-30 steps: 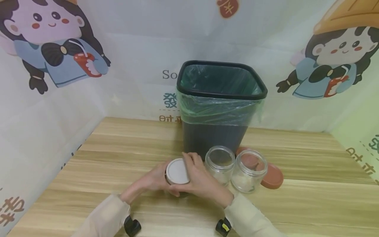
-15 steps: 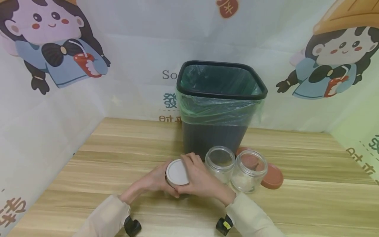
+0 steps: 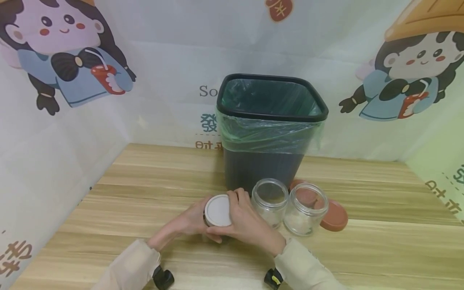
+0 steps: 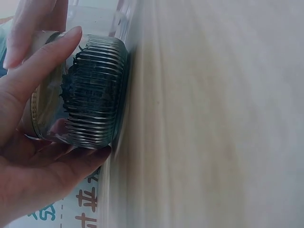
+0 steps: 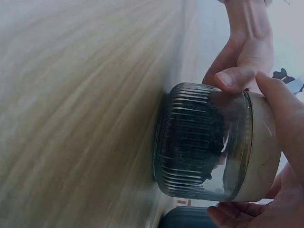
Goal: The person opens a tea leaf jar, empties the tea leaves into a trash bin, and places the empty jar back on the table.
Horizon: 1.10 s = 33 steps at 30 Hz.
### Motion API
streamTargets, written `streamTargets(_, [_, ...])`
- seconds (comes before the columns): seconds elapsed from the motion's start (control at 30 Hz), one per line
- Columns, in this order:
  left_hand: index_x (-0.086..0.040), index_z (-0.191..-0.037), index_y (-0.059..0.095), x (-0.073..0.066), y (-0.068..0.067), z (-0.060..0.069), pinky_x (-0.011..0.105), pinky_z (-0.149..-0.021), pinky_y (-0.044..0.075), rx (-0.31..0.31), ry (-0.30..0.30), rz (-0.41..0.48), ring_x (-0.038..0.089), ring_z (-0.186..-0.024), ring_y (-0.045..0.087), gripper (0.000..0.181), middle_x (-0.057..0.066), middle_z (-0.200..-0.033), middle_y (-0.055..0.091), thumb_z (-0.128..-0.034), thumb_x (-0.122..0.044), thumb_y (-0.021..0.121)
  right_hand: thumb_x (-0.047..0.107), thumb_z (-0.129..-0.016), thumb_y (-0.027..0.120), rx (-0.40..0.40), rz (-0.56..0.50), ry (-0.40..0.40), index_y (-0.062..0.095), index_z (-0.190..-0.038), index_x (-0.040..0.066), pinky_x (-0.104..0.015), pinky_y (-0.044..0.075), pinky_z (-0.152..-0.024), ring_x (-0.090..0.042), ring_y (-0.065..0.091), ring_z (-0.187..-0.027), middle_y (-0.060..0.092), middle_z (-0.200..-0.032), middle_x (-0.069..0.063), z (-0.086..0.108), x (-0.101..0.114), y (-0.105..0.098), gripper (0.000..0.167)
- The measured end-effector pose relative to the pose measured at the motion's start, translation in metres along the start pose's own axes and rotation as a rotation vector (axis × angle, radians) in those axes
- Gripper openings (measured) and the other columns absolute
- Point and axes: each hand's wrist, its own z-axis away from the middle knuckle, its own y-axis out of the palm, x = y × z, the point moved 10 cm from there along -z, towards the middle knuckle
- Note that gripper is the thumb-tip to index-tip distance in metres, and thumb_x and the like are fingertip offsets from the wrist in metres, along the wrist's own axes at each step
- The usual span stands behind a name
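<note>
A ribbed glass jar stands on the table with dark, flaky contents in its lower part. Its off-white lid sits on top. My left hand grips the jar from the left, thumb on one side and fingers round the other, as the left wrist view shows. From the right, my right hand grips the lid's rim between thumb and fingers. Just right of that hand are two lidless clear jars, one nearer and one farther right. Whether the lid is loose cannot be seen.
Behind the jars stands a dark bin lined with a green bag. A reddish-brown lid lies on the wooden table right of the jars, and another is partly hidden behind them. A printed backdrop encloses the table's back and sides.
My right fingers have shifted slightly on the lid's rim. The left hand and the jar stay in nearly the same place, and the bin and other jars have not moved.
</note>
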Motion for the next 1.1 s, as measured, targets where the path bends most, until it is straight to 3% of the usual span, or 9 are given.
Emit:
streamTargets(0.13, [0.004,-0.125,0.035,0.000,0.001,0.001,0.045,-0.090,0.041,-0.005,-0.006,-0.003,0.033,-0.108,0.048,0.090,0.020,-0.119,0.049,-0.0543,-0.019,0.085,0.052,-0.060,0.073,-0.019,0.023,-0.003,0.049,-0.105,-0.006,-0.029,0.044,-0.070,-0.020,0.040,-0.081,0.041,-0.090,-0.009,0.001,0.000,-0.001,0.077])
streamTargets(0.43, [0.003,-0.128,0.033,0.002,0.003,0.000,0.045,-0.091,0.039,-0.003,-0.038,0.026,0.031,-0.108,0.047,0.095,0.018,-0.120,0.049,-0.0515,-0.018,0.086,0.036,-0.062,0.072,0.210,-0.107,0.013,0.042,-0.123,-0.004,-0.034,0.041,-0.081,-0.024,0.040,-0.097,0.044,-0.111,-0.013,-0.001,-0.001,0.010,0.079])
streamTargets(0.6, [0.004,-0.129,0.032,0.000,0.004,0.001,0.045,-0.090,0.039,-0.005,-0.036,0.017,0.031,-0.108,0.048,0.097,0.018,-0.120,0.049,-0.0520,-0.020,0.086,0.033,-0.069,0.070,0.274,-0.157,0.011,0.030,-0.132,-0.008,-0.042,0.038,-0.094,-0.032,0.035,-0.115,0.037,-0.128,-0.022,0.000,0.001,0.012,0.085])
streamTargets(0.73, [0.003,-0.130,0.030,-0.002,0.004,0.001,0.045,-0.091,0.039,-0.009,-0.013,0.004,0.031,-0.109,0.048,0.097,0.017,-0.121,0.049,-0.0540,-0.021,0.085,0.045,-0.070,0.070,0.181,-0.101,0.033,0.033,-0.127,-0.011,-0.042,0.040,-0.092,-0.033,0.039,-0.109,0.040,-0.119,-0.023,0.000,0.001,0.008,0.088])
streamTargets(0.9, [0.000,-0.129,0.033,-0.003,0.003,0.001,0.044,-0.091,0.040,-0.025,-0.010,-0.014,0.030,-0.108,0.049,0.095,0.015,-0.119,0.051,-0.0539,-0.023,0.085,0.055,-0.061,0.071,0.031,0.018,0.035,0.048,-0.109,-0.009,-0.031,0.047,-0.073,-0.022,0.042,-0.084,0.043,-0.093,-0.012,0.001,0.001,0.000,0.083])
streamTargets(1.1, [0.000,-0.130,0.032,-0.001,0.004,0.002,0.045,-0.091,0.039,-0.005,-0.018,0.031,0.029,-0.109,0.047,0.095,0.016,-0.121,0.049,-0.0542,-0.022,0.085,0.051,-0.062,0.073,0.040,0.031,0.025,0.050,-0.106,-0.007,-0.030,0.043,-0.071,-0.020,0.041,-0.081,0.042,-0.089,-0.010,0.000,0.002,0.000,0.076])
